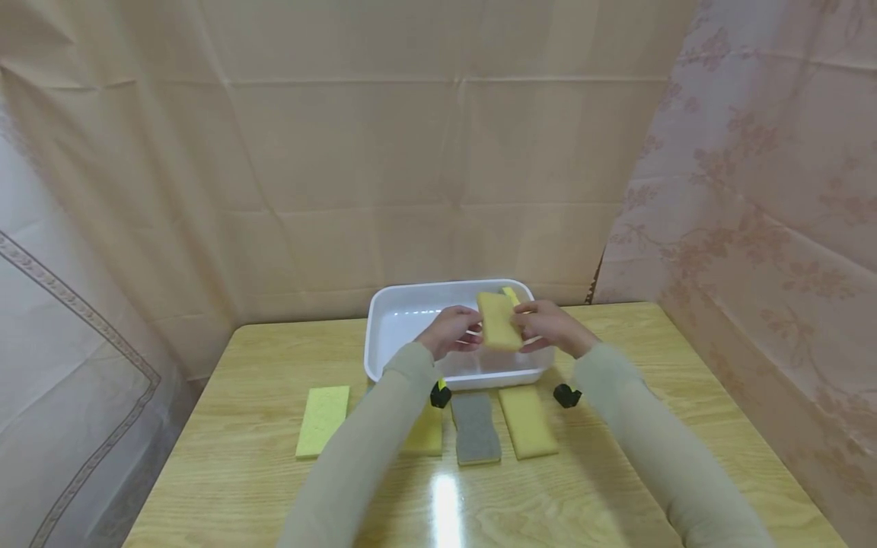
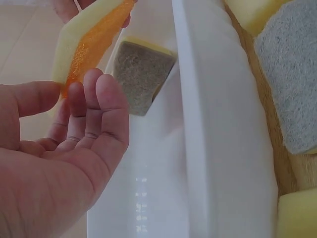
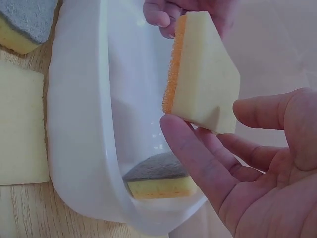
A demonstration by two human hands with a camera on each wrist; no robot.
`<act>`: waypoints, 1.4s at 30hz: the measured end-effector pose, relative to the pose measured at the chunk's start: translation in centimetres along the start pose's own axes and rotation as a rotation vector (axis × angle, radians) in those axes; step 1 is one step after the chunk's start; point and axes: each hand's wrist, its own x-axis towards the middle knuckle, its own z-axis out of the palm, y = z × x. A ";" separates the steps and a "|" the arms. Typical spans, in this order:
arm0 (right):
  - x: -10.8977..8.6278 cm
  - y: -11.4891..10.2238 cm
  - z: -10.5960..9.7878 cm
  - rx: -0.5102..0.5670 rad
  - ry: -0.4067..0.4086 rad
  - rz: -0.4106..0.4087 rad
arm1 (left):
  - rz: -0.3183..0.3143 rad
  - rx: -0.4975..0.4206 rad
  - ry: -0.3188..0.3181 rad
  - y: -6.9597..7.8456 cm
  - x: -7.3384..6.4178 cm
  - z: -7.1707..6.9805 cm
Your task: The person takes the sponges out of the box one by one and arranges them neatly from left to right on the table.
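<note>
My left hand (image 1: 448, 331) and right hand (image 1: 548, 327) hold a pale yellow sponge (image 1: 499, 323) between them, tilted above a white tray (image 1: 375, 335). An orange scrubbing layer (image 2: 99, 42) covers one face of it, seen in the left wrist view. There, my left thumb and fingertips pinch one end of the sponge. In the right wrist view, the right thumb and fingers grip the opposite end. Inside the tray, at its right end, leans a yellow sponge with a grey scrubbing layer (image 3: 161, 181).
On the wooden table (image 1: 226, 434), in front of the tray, lie a light yellow sponge (image 1: 322, 418), a grey-topped sponge (image 1: 475, 430) and a yellow sponge (image 1: 529, 422). Another yellow sponge (image 1: 426, 435) is partly hidden by my left sleeve. A beige curtain (image 1: 411, 167) hangs behind the table.
</note>
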 end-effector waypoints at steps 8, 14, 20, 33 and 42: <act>-1.2 0.4 -0.9 0.020 0.011 -0.011 | 0.029 0.036 -0.026 0.2 -0.4 0.9; -2.1 0.7 -1.6 0.013 0.008 -0.029 | 0.038 0.065 -0.060 0.1 -0.5 1.4; -2.9 1.0 -2.1 0.016 -0.001 -0.034 | 0.029 0.076 -0.094 0.1 -0.8 1.8; -5.0 1.9 -3.2 -0.006 -0.004 -0.085 | 0.040 0.009 -0.147 -0.4 -1.3 3.6; -6.4 2.8 -3.9 0.008 0.015 -0.100 | 0.055 -0.115 -0.115 -1.6 -1.5 5.3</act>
